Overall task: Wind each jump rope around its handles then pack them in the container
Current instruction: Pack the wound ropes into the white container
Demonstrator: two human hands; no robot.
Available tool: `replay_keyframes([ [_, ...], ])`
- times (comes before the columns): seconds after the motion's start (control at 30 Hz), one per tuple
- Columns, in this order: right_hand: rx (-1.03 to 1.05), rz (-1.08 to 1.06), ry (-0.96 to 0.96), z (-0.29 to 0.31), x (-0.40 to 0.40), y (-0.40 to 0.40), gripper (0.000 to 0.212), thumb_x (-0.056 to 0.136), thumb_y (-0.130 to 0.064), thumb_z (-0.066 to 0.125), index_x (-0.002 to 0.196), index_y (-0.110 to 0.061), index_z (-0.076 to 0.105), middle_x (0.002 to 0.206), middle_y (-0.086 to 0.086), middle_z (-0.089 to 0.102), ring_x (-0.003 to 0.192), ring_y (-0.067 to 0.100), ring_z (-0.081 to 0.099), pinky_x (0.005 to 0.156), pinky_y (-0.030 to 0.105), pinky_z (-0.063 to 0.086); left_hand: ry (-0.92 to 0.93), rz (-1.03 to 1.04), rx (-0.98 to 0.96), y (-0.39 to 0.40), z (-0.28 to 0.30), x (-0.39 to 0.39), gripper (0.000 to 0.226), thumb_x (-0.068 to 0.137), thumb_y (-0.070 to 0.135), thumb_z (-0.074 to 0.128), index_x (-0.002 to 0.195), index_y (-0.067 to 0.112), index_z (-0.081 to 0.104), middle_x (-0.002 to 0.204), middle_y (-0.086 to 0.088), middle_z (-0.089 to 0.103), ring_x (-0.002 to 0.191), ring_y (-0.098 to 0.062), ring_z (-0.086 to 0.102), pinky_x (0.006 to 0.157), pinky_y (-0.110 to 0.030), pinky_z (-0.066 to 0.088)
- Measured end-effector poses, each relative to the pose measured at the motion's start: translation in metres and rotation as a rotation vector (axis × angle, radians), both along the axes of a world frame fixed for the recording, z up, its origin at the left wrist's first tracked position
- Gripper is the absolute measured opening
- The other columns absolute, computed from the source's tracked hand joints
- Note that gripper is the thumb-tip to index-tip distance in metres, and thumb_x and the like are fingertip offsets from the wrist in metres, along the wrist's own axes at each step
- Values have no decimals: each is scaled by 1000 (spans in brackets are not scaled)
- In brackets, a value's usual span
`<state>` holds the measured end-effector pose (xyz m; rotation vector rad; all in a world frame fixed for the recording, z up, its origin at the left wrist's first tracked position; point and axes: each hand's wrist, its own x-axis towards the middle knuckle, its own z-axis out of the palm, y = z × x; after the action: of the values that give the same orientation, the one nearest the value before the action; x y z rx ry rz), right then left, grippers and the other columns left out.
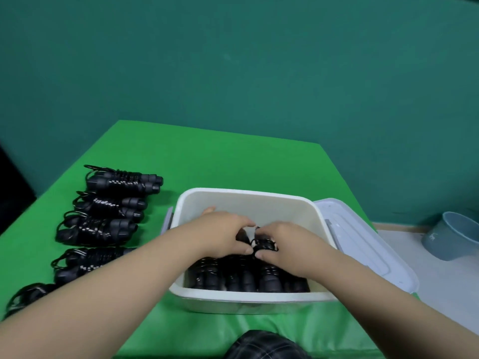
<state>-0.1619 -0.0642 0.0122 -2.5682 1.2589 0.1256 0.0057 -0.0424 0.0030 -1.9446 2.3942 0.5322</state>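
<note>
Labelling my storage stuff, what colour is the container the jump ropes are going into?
White, or slightly off-white: the container shows best in the head view.

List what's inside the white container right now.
White container: wound black jump ropes along the near side, plus one bundle gripped by left hand and right hand. Hands hide the middle; count unclear.
</note>
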Motion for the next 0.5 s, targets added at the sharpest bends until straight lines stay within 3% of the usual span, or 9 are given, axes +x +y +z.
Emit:
replay_keyframes([
  [0.13, -33, -11, -308, 6, 37, 14, 32, 93, -29, 55, 125, -25, 59, 123, -5, 61, 105, 12, 57, 89, 25, 44, 292, 119, -294, 31, 5, 34, 34, 87, 51, 52, 121, 46, 50, 113, 23, 62, 109, -11, 52, 101, -42, 38],
  [0.2, -44, -5, -422, 5, 59, 20, 31, 94, -27, 54, 124, -23, 59, 124, -8, 60, 111, 7, 54, 88, 16, 36, 466, 216, -453, 50, 1, 50, 26, 91, 35, 56, 116, 37, 60, 107, 22, 64, 104, -3, 55, 94, -28, 42],
  [0.27, -20, -3, -501, 2, 80, 26, 31, 95, -26, 53, 125, -23, 58, 126, -9, 59, 115, 6, 51, 91, 15, 34, 559, 358, -578, 70, -7, 66, 24, 92, 24, 56, 114, 29, 64, 104, 21, 62, 100, 2, 55, 87, -20, 43],
  [0.37, 21, 12, -559, -5, 106, 37, 30, 96, -24, 51, 125, -24, 58, 126, -10, 57, 117, 7, 49, 95, 19, 35, 484, 542, -646, 97, -33, 101, 25, 91, 16, 56, 114, 24, 64, 109, 17, 60, 106, -2, 52, 91, -23, 40],
  [0.5, -2, 76, -557, -4, 131, 47, 30, 97, -21, 48, 125, -22, 58, 115, -9, 58, 112, 8, 46, 97, 19, 33, 177, 717, -531, 135, -72, 150, 32, 86, 31, 65, 117, 24, 62, 125, 4, 57, 122, -19, 46, 107, -47, 32],
])
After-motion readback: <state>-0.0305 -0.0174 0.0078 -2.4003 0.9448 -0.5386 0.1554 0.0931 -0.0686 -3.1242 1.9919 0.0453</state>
